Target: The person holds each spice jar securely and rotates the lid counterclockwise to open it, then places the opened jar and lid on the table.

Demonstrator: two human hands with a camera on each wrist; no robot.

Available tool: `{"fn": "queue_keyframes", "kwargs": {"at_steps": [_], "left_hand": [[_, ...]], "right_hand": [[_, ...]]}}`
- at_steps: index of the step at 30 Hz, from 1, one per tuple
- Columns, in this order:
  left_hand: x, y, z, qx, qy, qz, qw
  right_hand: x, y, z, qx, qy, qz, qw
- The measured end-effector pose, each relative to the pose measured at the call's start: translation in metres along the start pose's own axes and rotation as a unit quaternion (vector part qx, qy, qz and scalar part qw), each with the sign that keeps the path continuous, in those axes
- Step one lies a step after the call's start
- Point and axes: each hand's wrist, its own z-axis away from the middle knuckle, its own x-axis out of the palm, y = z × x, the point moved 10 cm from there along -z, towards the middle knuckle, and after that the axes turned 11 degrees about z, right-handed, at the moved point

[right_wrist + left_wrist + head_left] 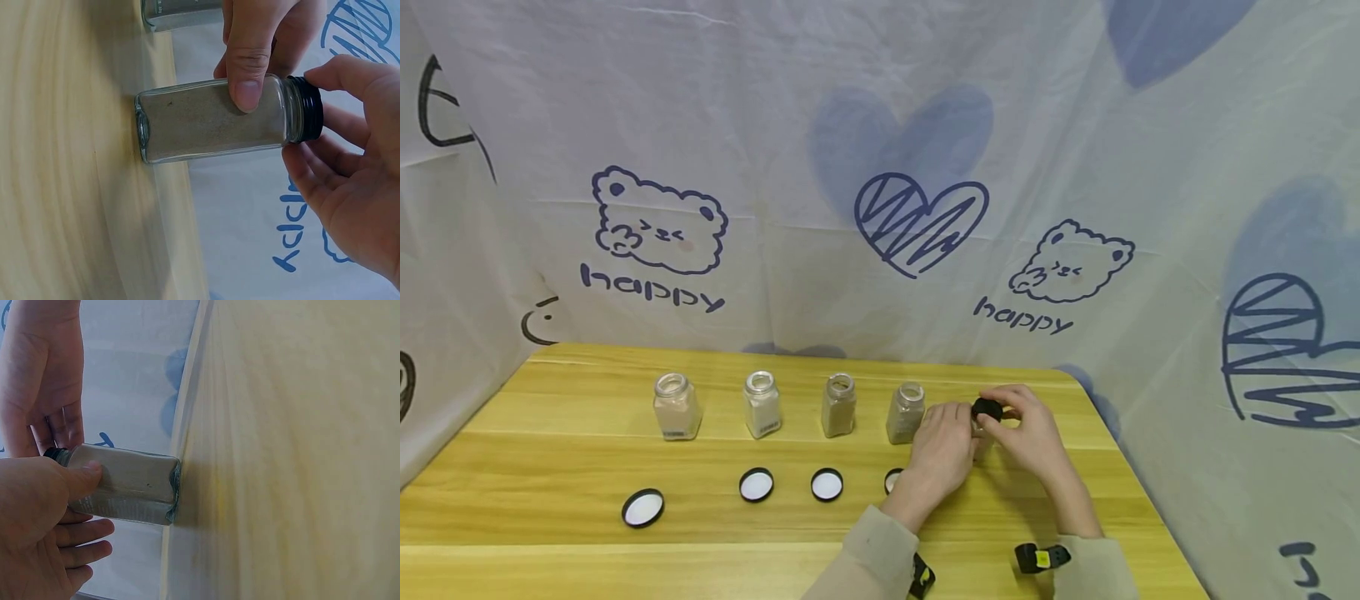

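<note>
My left hand (pixel 942 450) grips a square glass jar (pixel 206 122) of greyish-brown powder by its upper body, thumb along one flat side. The jar is upright, its base right at the tabletop. With thumb and fingers my right hand (pixel 1028 429) holds the black lid (pixel 312 109) round its rim. That lid sits on the jar's threaded neck. In the head view the left hand covers most of this jar. Just left of it stands an uncapped jar (pixel 906 414) of similar powder.
Further left along the wooden table (pixel 550 467) stand three more uncapped jars, a brown one (pixel 838 407), a pale one (pixel 763 407) and a beige one (pixel 674 410). Several black-rimmed lids (pixel 827 485) lie white side up in front, one partly behind the left wrist. A printed curtain (pixel 775 275) hangs behind.
</note>
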Motion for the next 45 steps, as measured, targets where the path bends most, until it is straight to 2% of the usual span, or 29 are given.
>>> {"fn": "queue_keyframes", "kwargs": {"at_steps": [9, 16, 24, 45], "left_hand": [[-0.0023, 0.0009, -0.0001, 0.009, 0.013, 0.004, 0.9999], [-0.0022, 0.0015, 0.0005, 0.008, 0.006, -0.001, 1.0000], [-0.0019, 0.0009, 0.0007, 0.005, 0.003, 0.001, 1.0000], [-0.0031, 0.0002, 0.0002, 0.003, 0.005, 0.019, 0.9998]], "right_hand": [[0.0008, -0.0037, 0.0012, -0.014, -0.013, -0.008, 0.9998], [-0.0005, -0.0011, 0.0005, -0.006, -0.006, -0.017, 0.9998], [-0.0020, 0.0010, -0.0009, 0.000, 0.012, 0.015, 0.9998], [0.0004, -0.0030, 0.0011, -0.001, -0.010, -0.007, 0.9999]]}}
